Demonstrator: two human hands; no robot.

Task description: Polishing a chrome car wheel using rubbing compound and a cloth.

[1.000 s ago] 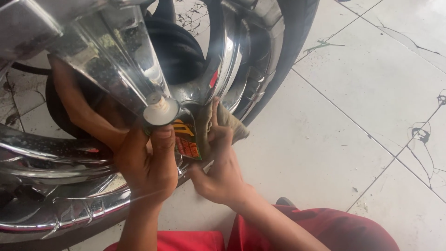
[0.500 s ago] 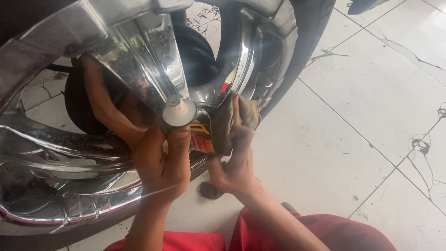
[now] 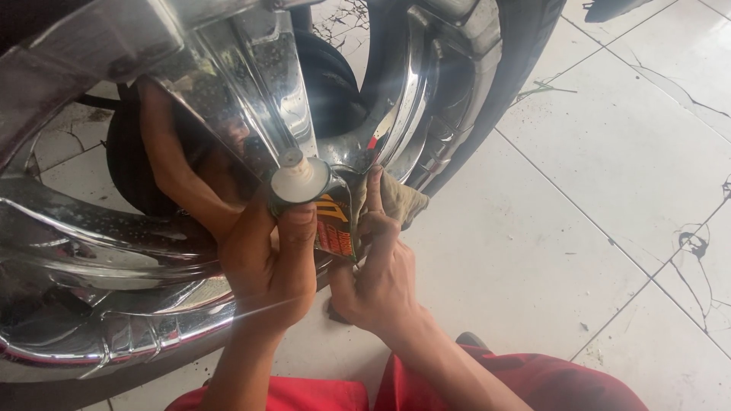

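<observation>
A big chrome wheel rim (image 3: 114, 251) in a black tyre (image 3: 525, 61) fills the upper left of the head view. My left hand (image 3: 266, 266) grips a small polish tube (image 3: 335, 224), orange and black, with its white nozzle end (image 3: 298, 179) pressed against a chrome spoke (image 3: 251, 84). My right hand (image 3: 377, 274) holds a dirty beige rag (image 3: 400, 199) and its fingers also rest on the tube's side. Both hands touch each other just below the spoke.
White floor tiles (image 3: 579, 228) with dark grout lines and cracks spread to the right. My red trousers (image 3: 533, 384) show at the bottom edge. The spokes reflect my arm. A dark gap lies between the spokes, behind the tube.
The view has drawn closer to the rim. The tube's nozzle has come up against the spoke, and my right hand with the rag has slid up along the tube.
</observation>
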